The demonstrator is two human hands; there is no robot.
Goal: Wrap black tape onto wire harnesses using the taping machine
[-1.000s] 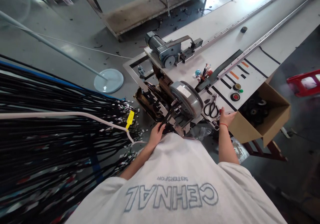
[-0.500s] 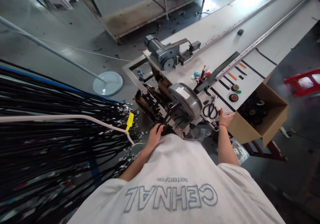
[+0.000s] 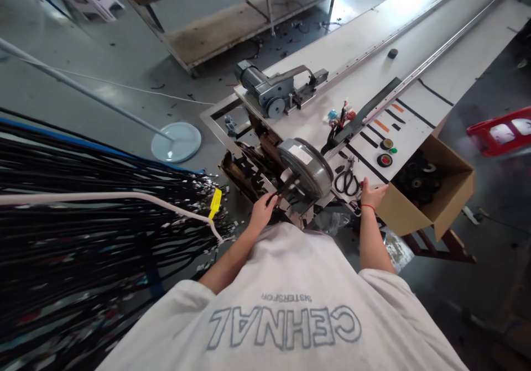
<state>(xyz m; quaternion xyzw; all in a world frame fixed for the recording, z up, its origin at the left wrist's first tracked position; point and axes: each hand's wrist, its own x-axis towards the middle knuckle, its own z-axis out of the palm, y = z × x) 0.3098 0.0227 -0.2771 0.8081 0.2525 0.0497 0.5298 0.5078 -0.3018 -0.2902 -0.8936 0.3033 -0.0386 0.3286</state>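
Observation:
My left hand point(image 3: 264, 209) is closed around a dark, stick-like handle point(image 3: 284, 188) beside the large grey reel point(image 3: 307, 166) at the table's near end. Whether the handle joins the reel's hub, I cannot tell. My right hand point(image 3: 373, 194) lies on the near table edge, thumb and fingers apart, with a small red part by the thumb. Just left of it lie black-handled scissors point(image 3: 347, 183). Beyond the right hand are two tape rolls, one of them a black roll with a red centre point(image 3: 385, 160), and a small green piece point(image 3: 394, 150).
An open cardboard box point(image 3: 450, 194) of dark rolls stands right of the table. A motor unit point(image 3: 265, 92) sits at the table's left end, and a wire bundle with connectors point(image 3: 342, 115) lies behind the reel. Many black cables point(image 3: 103, 205) hang at left, near a round pole base point(image 3: 176, 141).
My left hand has moved up and slightly right, closer to the reel, with the dark handle. My right hand stays at the table edge. The view has shifted slightly.

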